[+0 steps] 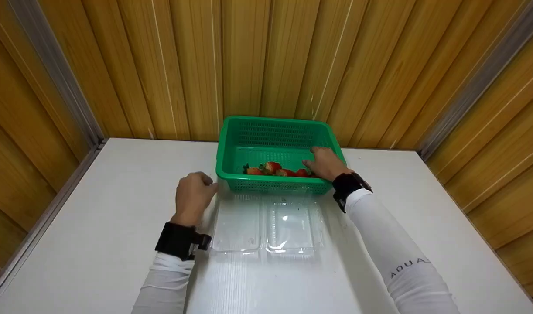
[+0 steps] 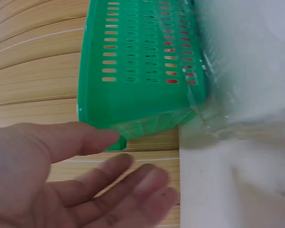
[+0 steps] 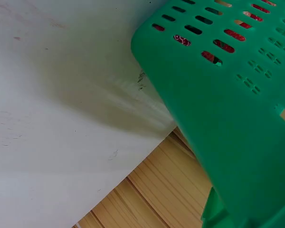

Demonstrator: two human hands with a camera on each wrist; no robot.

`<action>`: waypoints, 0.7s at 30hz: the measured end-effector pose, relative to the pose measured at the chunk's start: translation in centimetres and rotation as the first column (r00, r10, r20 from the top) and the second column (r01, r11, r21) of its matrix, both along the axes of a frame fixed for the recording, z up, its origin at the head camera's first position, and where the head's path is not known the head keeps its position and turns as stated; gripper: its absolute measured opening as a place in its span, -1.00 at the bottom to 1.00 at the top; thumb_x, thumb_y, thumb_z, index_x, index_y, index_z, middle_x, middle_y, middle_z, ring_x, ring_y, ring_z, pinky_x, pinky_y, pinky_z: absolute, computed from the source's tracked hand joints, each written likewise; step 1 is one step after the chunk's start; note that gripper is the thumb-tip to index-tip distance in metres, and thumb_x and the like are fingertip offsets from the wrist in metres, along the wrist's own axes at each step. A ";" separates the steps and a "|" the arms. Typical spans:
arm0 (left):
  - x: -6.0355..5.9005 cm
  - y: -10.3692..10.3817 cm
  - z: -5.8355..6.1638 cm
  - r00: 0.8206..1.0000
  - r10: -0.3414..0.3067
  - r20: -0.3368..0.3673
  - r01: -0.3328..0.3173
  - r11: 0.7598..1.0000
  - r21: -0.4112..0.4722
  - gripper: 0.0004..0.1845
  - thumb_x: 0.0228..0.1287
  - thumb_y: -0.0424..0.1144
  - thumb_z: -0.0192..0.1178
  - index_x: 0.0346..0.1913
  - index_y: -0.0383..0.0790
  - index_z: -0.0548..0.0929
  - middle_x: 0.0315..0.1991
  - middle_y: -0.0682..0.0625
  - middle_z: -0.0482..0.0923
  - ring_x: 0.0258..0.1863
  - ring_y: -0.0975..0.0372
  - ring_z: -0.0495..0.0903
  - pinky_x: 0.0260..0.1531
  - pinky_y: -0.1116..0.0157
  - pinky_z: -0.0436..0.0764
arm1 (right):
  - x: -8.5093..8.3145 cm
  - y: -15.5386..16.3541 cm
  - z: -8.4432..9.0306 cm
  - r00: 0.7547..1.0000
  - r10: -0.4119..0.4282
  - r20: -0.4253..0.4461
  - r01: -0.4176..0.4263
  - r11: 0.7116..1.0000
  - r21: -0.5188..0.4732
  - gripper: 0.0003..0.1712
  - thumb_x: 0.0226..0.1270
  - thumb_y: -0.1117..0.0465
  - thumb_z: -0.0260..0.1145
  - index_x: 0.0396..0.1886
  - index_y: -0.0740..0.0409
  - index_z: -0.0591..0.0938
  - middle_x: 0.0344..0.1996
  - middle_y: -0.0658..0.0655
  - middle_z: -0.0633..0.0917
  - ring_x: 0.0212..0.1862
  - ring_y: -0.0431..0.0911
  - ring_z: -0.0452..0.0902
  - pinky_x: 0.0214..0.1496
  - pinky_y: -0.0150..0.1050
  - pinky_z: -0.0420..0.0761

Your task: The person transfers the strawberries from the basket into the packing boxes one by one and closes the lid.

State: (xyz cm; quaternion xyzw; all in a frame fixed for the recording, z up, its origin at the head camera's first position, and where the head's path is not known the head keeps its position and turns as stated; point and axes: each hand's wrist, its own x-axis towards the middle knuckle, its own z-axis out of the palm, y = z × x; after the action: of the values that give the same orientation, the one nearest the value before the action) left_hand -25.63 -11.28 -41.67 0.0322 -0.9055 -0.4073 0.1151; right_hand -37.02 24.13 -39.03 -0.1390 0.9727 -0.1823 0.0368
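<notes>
A green plastic basket (image 1: pixel 275 179) stands at the back of the white table, with several strawberries (image 1: pixel 273 167) along its near inner side. My right hand (image 1: pixel 327 164) reaches over the basket's near right corner, thumb and forefinger apart beside the strawberries; its other fingers are hidden. In the right wrist view only the basket's outer wall (image 3: pixel 194 95) shows, not the hand. My left hand (image 1: pixel 194 196) hovers at the basket's near left corner. The left wrist view has its thumb close to the rim and its fingers (image 2: pixel 147 185) loosely bent, holding nothing.
A clear plastic clamshell box (image 1: pixel 238 226) lies unfolded in front of the basket, its two halves side by side. Behind the white table (image 1: pixel 118 209) rises a wood-patterned wall (image 1: pixel 244 56), with further panels at left and right.
</notes>
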 end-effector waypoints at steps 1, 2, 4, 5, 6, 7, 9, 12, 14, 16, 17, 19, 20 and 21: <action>0.2 -0.1 -0.3 0.999 -0.009 0.043 0.009 1.000 -0.001 -0.75 0.29 -0.36 0.35 -0.12 -0.55 0.76 -0.17 -0.34 0.76 -0.19 -0.10 0.73 -0.19 -0.05 0.74 | 0.0 0.0 0.0 1.000 0.007 0.000 -0.007 1.000 0.002 -0.28 0.66 0.08 0.22 0.51 0.55 0.33 0.44 0.53 0.42 0.50 0.34 0.30 0.56 0.20 0.33; 0.3 -0.1 -0.5 0.997 -0.018 0.081 0.018 1.000 0.004 -0.74 0.27 -0.35 0.38 -0.13 -0.56 0.75 -0.19 -0.34 0.75 -0.22 -0.10 0.72 -0.21 -0.03 0.74 | 0.0 0.0 0.1 1.000 0.011 0.004 -0.011 1.000 0.001 -0.29 0.66 0.10 0.23 0.50 0.56 0.34 0.43 0.53 0.44 0.49 0.34 0.33 0.55 0.21 0.35; 0.5 -0.1 -1.1 0.987 -0.037 0.154 0.034 0.999 0.024 -0.73 0.22 -0.35 0.43 -0.17 -0.56 0.73 -0.25 -0.32 0.74 -0.32 -0.03 0.70 -0.34 0.07 0.73 | 0.0 0.1 0.1 1.000 0.015 0.012 -0.015 1.000 -0.005 -0.32 0.64 0.12 0.25 0.46 0.56 0.38 0.40 0.53 0.47 0.46 0.34 0.37 0.52 0.21 0.40; 0.6 -0.2 -1.4 0.982 -0.048 0.185 0.042 0.998 0.038 -0.75 0.20 -0.36 0.45 -0.20 -0.54 0.72 -0.31 -0.29 0.72 -0.39 0.01 0.68 -0.42 0.14 0.71 | 0.1 0.2 0.0 1.000 0.020 0.016 -0.020 1.000 -0.009 -0.34 0.63 0.14 0.26 0.44 0.57 0.40 0.38 0.53 0.49 0.44 0.34 0.39 0.50 0.22 0.42; 0.6 -0.2 -1.8 0.976 -0.055 0.209 0.045 0.998 0.053 -0.77 0.18 -0.36 0.47 -0.25 -0.52 0.71 -0.37 -0.26 0.71 -0.47 0.06 0.66 -0.51 0.21 0.66 | 0.1 0.2 0.0 0.999 0.023 0.022 -0.023 1.000 -0.015 -0.36 0.62 0.15 0.27 0.43 0.57 0.42 0.36 0.53 0.51 0.42 0.33 0.41 0.49 0.22 0.44; 0.6 -0.2 -2.1 0.972 -0.062 0.228 0.047 0.997 0.067 -0.79 0.16 -0.37 0.49 -0.30 -0.49 0.70 -0.44 -0.23 0.69 -0.56 0.11 0.62 -0.60 0.28 0.60 | 0.1 0.1 0.0 0.999 0.028 0.027 -0.027 0.999 -0.023 -0.37 0.61 0.16 0.29 0.41 0.57 0.45 0.35 0.53 0.52 0.41 0.33 0.43 0.47 0.23 0.46; 0.7 -0.3 -2.6 0.965 -0.068 0.255 0.044 0.994 0.099 -0.81 0.14 -0.40 0.50 -0.37 -0.44 0.68 -0.53 -0.18 0.65 -0.66 0.17 0.56 -0.69 0.36 0.52 | 0.0 0.0 -0.1 0.999 0.042 0.029 -0.041 0.998 -0.038 -0.41 0.58 0.19 0.32 0.37 0.56 0.50 0.30 0.52 0.57 0.37 0.32 0.47 0.43 0.22 0.50; 0.5 -0.3 -3.2 0.956 -0.078 0.283 0.041 0.990 0.134 -0.82 0.12 -0.42 0.51 -0.41 -0.39 0.67 -0.56 -0.17 0.64 -0.67 0.17 0.58 -0.69 0.35 0.56 | 0.0 -0.1 -0.4 0.998 0.052 0.039 -0.050 0.997 -0.056 -0.46 0.55 0.22 0.33 0.33 0.55 0.54 0.25 0.50 0.61 0.32 0.31 0.52 0.39 0.21 0.55; 0.5 -0.4 -3.5 0.952 -0.082 0.295 0.036 0.987 0.157 -0.82 0.10 -0.44 0.51 -0.43 -0.38 0.66 -0.55 -0.17 0.64 -0.65 0.16 0.60 -0.66 0.33 0.61 | -0.1 -0.2 -0.6 0.997 0.058 0.051 -0.055 0.997 -0.061 -0.47 0.54 0.23 0.33 0.32 0.54 0.56 0.24 0.49 0.62 0.30 0.29 0.53 0.38 0.20 0.56; 0.5 -0.5 -3.7 0.947 -0.089 0.309 0.032 0.982 0.187 -0.83 0.09 -0.44 0.50 -0.45 -0.38 0.67 -0.55 -0.17 0.64 -0.64 0.16 0.60 -0.64 0.31 0.63 | -0.1 -0.2 -0.6 0.996 0.061 0.061 -0.057 0.996 -0.070 -0.49 0.54 0.24 0.32 0.31 0.53 0.57 0.23 0.49 0.63 0.29 0.28 0.54 0.37 0.20 0.56; 0.5 -0.6 -3.7 0.945 -0.097 0.311 0.033 0.978 0.204 -0.84 0.08 -0.43 0.49 -0.46 -0.38 0.68 -0.55 -0.16 0.65 -0.63 0.16 0.60 -0.63 0.31 0.63 | -0.1 -0.2 -0.6 0.996 0.061 0.067 -0.056 0.996 -0.077 -0.49 0.54 0.24 0.32 0.30 0.53 0.58 0.22 0.49 0.63 0.27 0.28 0.55 0.37 0.20 0.57; 0.4 -0.9 -3.9 0.943 -0.113 0.312 0.037 0.970 0.240 -0.86 0.08 -0.42 0.48 -0.47 -0.40 0.71 -0.56 -0.16 0.66 -0.63 0.16 0.61 -0.63 0.31 0.63 | -0.1 -0.2 -0.5 0.995 0.060 0.079 -0.053 0.995 -0.086 -0.50 0.55 0.24 0.33 0.30 0.52 0.59 0.21 0.48 0.64 0.26 0.27 0.57 0.36 0.20 0.57; 0.3 -1.0 -4.0 0.941 -0.124 0.314 0.039 0.964 0.264 -0.86 0.08 -0.41 0.48 -0.46 -0.40 0.72 -0.55 -0.15 0.67 -0.63 0.17 0.62 -0.62 0.31 0.65 | -0.1 -0.2 -0.4 0.995 0.061 0.081 -0.054 0.995 -0.089 -0.51 0.55 0.24 0.34 0.29 0.52 0.59 0.20 0.48 0.65 0.25 0.28 0.57 0.36 0.20 0.58; 0.3 -1.1 -4.1 0.939 -0.134 0.317 0.040 0.957 0.288 -0.86 0.09 -0.40 0.49 -0.45 -0.41 0.73 -0.55 -0.14 0.67 -0.62 0.17 0.64 -0.61 0.32 0.66 | -0.1 -0.1 -0.4 0.994 0.061 0.086 -0.053 0.994 -0.092 -0.51 0.55 0.24 0.34 0.28 0.52 0.60 0.19 0.47 0.66 0.24 0.28 0.57 0.35 0.20 0.58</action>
State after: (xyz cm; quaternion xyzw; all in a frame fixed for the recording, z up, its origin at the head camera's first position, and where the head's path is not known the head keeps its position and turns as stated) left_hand -25.35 -12.43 -45.76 0.0759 -0.8463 -0.5235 -0.0635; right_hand -37.15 24.02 -39.44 -0.1601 0.9565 -0.2307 0.0787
